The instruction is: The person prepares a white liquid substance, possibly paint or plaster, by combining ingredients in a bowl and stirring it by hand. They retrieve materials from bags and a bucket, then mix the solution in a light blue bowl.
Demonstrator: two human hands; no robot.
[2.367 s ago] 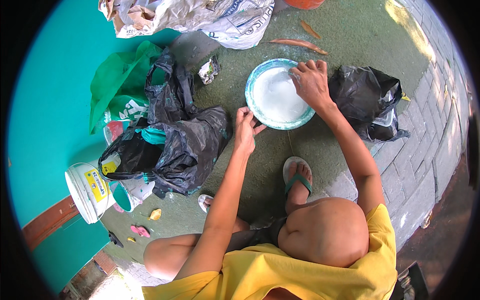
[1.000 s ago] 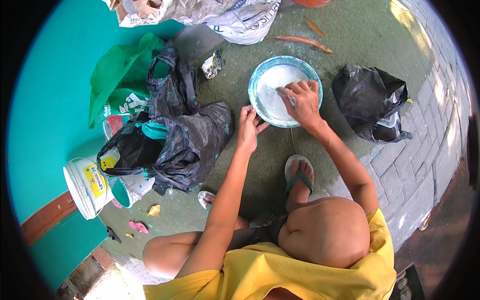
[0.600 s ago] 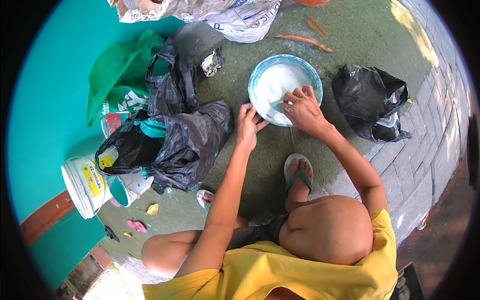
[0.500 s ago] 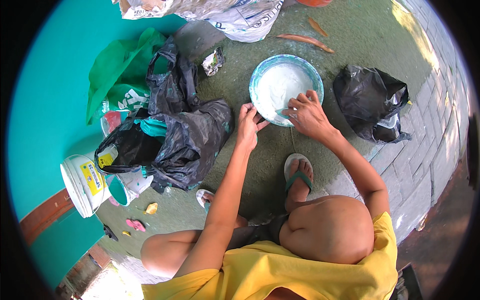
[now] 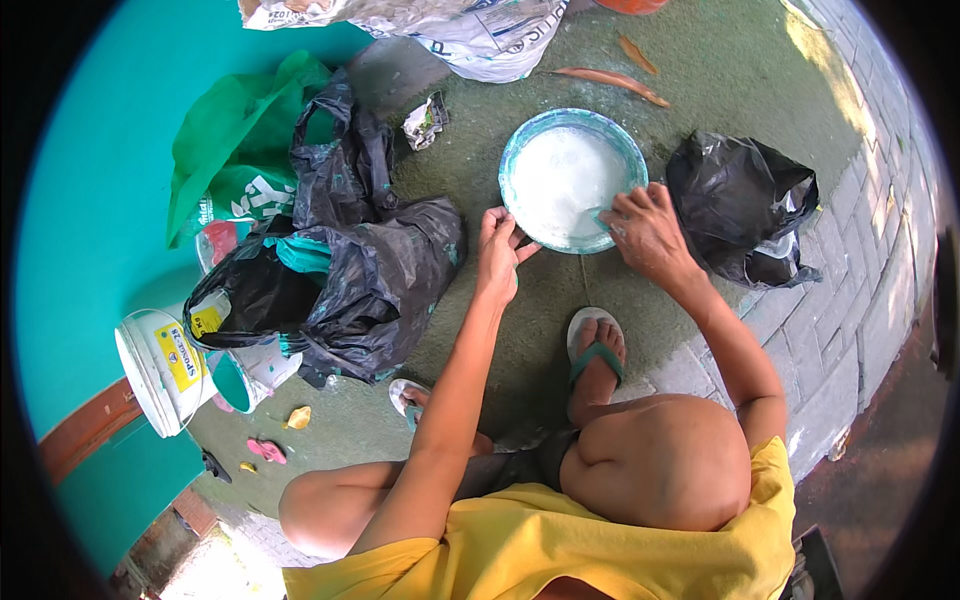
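A round basin [image 5: 574, 117] with a paint-smeared blue-green rim sits on the ground in front of me. White, wet-looking mixture [image 5: 570, 172] fills its bottom. My left hand [image 5: 499, 252] grips the basin's near left rim, thumb at the edge and fingers below. Over the near right rim, my right hand [image 5: 648, 234] is closed round a small teal tool [image 5: 601, 217]. One end of that tool reaches into the mixture; the rest is hidden by my fingers, so its kind is unclear.
Black plastic bags [image 5: 385, 280] and a green bag [image 5: 225, 150] lie at left, beside a white bucket [image 5: 160, 370]. Another black bag [image 5: 740, 190] is right of the basin. A white sack [image 5: 490, 45] stands beyond; paving [image 5: 830, 270] borders the right.
My right hand has moved right with the teal tool, from the basin's near middle to its near right edge. The left hand keeps its hold on the rim.
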